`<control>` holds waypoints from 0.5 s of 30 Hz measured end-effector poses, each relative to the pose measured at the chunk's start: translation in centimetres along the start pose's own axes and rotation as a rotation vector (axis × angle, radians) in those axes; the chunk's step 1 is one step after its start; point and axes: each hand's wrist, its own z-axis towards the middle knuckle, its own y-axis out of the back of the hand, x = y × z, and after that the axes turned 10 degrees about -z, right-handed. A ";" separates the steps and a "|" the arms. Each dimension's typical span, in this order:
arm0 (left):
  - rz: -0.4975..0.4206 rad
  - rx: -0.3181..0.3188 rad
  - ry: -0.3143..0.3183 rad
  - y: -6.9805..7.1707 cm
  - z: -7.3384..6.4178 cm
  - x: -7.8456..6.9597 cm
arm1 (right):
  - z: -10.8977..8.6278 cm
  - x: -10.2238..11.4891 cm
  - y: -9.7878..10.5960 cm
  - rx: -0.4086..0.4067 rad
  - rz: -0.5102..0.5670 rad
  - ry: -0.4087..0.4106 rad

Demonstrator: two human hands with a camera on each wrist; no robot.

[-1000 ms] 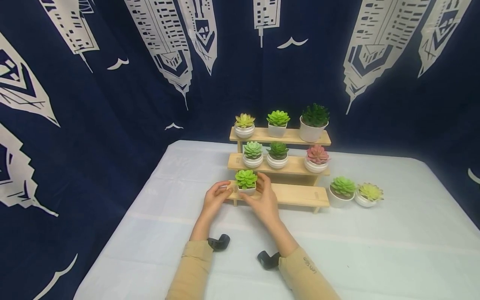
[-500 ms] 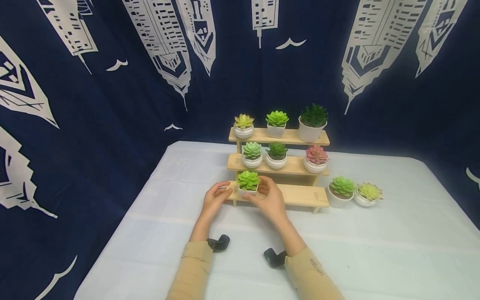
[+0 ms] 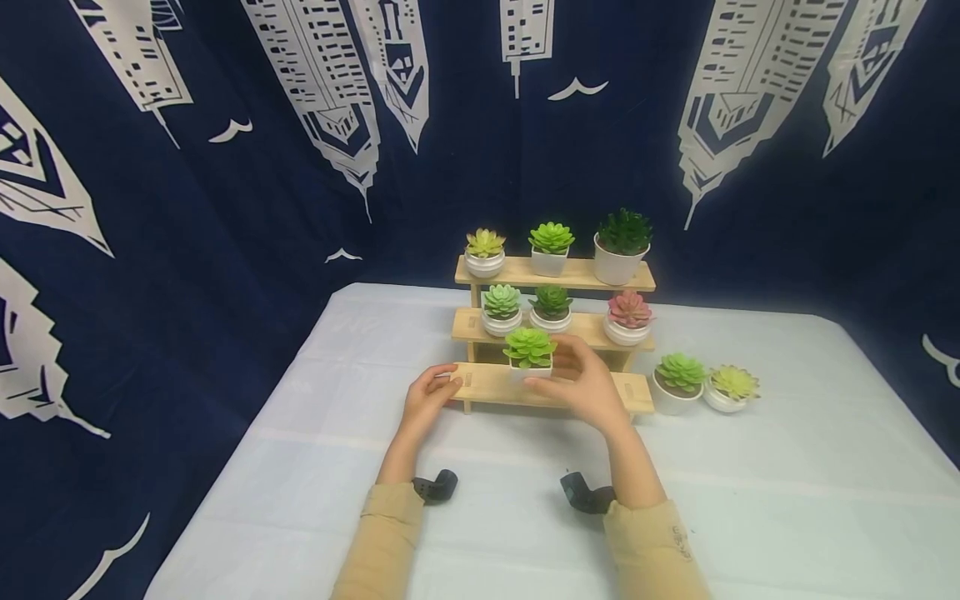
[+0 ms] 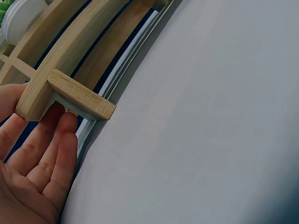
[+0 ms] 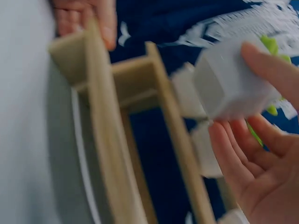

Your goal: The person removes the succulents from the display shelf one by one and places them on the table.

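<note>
My right hand [image 3: 592,390] holds a bright green potted succulent [image 3: 530,348] in a square white pot, just above the lowest board of the wooden stepped shelf [image 3: 483,382]. In the right wrist view the thumb lies on one side of the white pot [image 5: 233,77] and the fingers on the other; the pot is tilted there and apart from the wood. My left hand [image 3: 429,402] grips the left end of that lowest board. Seen from the left wrist, the thumb is over the board end [image 4: 39,93] and the fingers [image 4: 60,154] curl beneath it.
Three potted succulents stand on the top board, including a dark green one [image 3: 623,242]. The middle board bears three more, with a pink one [image 3: 629,312] at right. Two others, a green one [image 3: 678,379] and a yellowish one [image 3: 732,386], stand on the white table right of the shelf.
The right hand has lifted the green succulent off the lowest board's left end and carried it rightward. The left hand has stayed at the board's end.
</note>
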 end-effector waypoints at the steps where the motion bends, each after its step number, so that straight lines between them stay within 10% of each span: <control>1: 0.004 -0.003 -0.003 0.0 0.0 0.0 | -0.2 0.0 0.6 0.007 0.009 0.012; 15: 0.002 -0.017 -0.008 -0.1 -0.2 0.0 | -2.0 -1.1 6.6 -0.160 -0.059 0.022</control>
